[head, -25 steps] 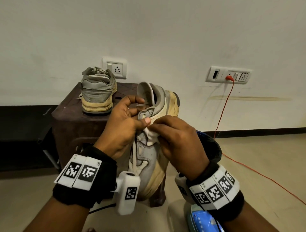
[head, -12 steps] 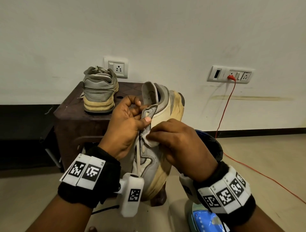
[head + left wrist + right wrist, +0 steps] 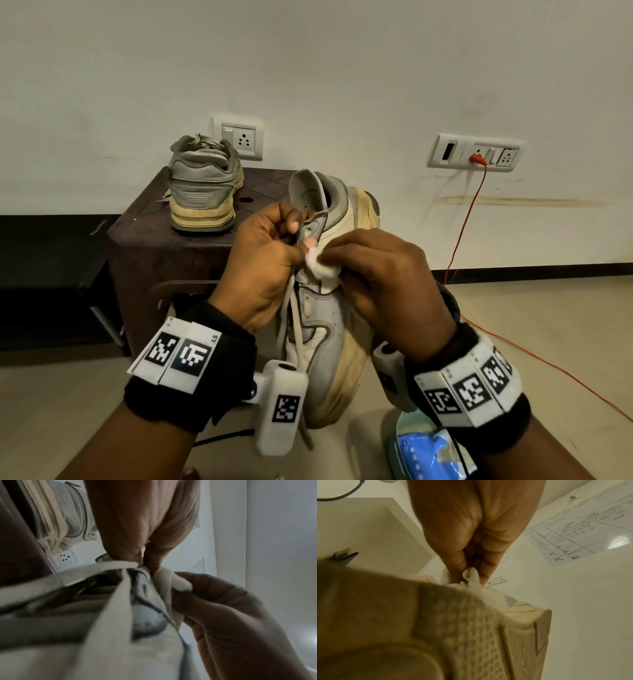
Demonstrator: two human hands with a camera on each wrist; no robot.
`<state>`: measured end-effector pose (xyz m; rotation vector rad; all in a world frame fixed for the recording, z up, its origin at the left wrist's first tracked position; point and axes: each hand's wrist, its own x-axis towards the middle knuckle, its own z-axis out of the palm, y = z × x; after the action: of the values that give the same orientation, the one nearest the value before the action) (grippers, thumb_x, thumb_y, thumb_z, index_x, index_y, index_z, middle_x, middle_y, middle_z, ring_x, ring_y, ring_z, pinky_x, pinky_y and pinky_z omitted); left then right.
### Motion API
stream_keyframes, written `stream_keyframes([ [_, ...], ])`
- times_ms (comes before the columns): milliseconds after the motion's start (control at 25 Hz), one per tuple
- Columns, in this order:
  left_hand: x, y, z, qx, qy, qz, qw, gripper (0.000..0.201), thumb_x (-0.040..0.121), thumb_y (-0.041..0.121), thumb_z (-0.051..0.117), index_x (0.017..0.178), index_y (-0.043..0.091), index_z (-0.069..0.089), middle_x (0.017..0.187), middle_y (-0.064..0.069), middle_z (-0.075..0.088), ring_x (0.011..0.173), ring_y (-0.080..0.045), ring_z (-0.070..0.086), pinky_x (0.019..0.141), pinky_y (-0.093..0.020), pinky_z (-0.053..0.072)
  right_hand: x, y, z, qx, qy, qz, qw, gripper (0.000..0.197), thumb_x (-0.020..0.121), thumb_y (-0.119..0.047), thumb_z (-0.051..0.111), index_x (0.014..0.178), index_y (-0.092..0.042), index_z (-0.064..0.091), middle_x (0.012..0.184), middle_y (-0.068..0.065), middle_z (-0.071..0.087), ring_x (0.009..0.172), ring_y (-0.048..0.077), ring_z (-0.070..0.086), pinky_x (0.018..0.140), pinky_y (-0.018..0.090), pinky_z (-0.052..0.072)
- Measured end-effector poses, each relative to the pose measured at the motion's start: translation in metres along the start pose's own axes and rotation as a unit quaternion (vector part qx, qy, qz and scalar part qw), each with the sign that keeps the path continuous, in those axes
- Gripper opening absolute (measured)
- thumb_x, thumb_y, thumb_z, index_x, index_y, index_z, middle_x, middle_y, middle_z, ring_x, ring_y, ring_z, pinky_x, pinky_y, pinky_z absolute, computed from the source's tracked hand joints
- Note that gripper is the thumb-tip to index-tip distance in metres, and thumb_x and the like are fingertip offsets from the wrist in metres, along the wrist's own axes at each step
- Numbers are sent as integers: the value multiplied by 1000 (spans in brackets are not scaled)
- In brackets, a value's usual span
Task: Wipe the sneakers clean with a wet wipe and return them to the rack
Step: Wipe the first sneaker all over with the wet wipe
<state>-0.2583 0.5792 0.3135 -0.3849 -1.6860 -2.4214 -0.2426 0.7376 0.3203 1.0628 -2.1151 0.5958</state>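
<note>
Head view first: we see the left hand (image 3: 263, 267) at about 9 o'clock of the held sneaker (image 3: 329, 308), its fingers curled around the lace edge near the tongue, while the right hand (image 3: 387, 287) at 3 o'clock pinches a balled white wet wipe (image 3: 320, 263) against the upper beside the eyelets. That sneaker stands heel-up, toe down, between both hands. At 11 o'clock from it the second sneaker (image 3: 203, 192) sits heel toward us on the dark brown rack (image 3: 144, 240), against the wall under a socket (image 3: 239, 137). A red cable (image 3: 466, 219) hangs from a switch plate at 2 o'clock, and a blue wipes pack (image 3: 424, 448) lies on the floor at 5 o'clock. Left wrist view: we look along the left hand (image 3: 140, 520), fingertips closed on a pale lace (image 3: 109, 566), with the right hand (image 3: 231, 615) at 4 o'clock gripping the wipe (image 3: 173, 582) on the sneaker (image 3: 102, 635). Right wrist view: the right hand (image 3: 476, 527) pinches the wipe (image 3: 471, 577) above the blurred, textured sole of the sneaker (image 3: 471, 635); a sheet of handwritten notes (image 3: 583, 531) lies at 2 o'clock.
</note>
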Motion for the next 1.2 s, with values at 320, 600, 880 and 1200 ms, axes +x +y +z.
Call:
stream_keyframes([
  [320, 2, -1, -4, 4, 31, -17, 999, 48, 83, -25, 43, 60, 17, 38, 70, -12, 46, 69, -23, 49, 65, -28, 49, -1, -1, 0, -35, 4, 27, 999, 14, 78, -12, 70, 90, -6, 71, 88, 8, 70, 78, 22, 65, 64, 40, 57],
  [600, 1, 1, -2, -19, 35, -14, 999, 51, 82, -27, 37, 57, 18, 36, 75, -13, 51, 77, -21, 56, 71, -29, 53, -4, 23, -4, 31, 19, 78, 996, 21, 82, -23, 61, 89, -6, 72, 88, 4, 70, 79, 15, 65, 67, 36, 56],
  [880, 7, 2, -17, 12, 51, 7, 999, 59, 78, -28, 39, 48, 23, 40, 72, -13, 44, 77, -25, 45, 70, -31, 43, -13, 12, -5, -14, -77, 35, 996, 16, 79, -16, 62, 90, -11, 72, 88, 3, 70, 79, 17, 66, 67, 38, 57],
  [1200, 5, 0, -7, -39, 11, 13, 999, 61, 79, -29, 35, 47, 23, 41, 66, -12, 38, 70, -24, 43, 69, -24, 47, -3, 30, -5, -25, 38, 88, 995, 24, 83, -20, 53, 92, -8, 71, 90, 4, 69, 81, 18, 64, 69, 38, 54],
])
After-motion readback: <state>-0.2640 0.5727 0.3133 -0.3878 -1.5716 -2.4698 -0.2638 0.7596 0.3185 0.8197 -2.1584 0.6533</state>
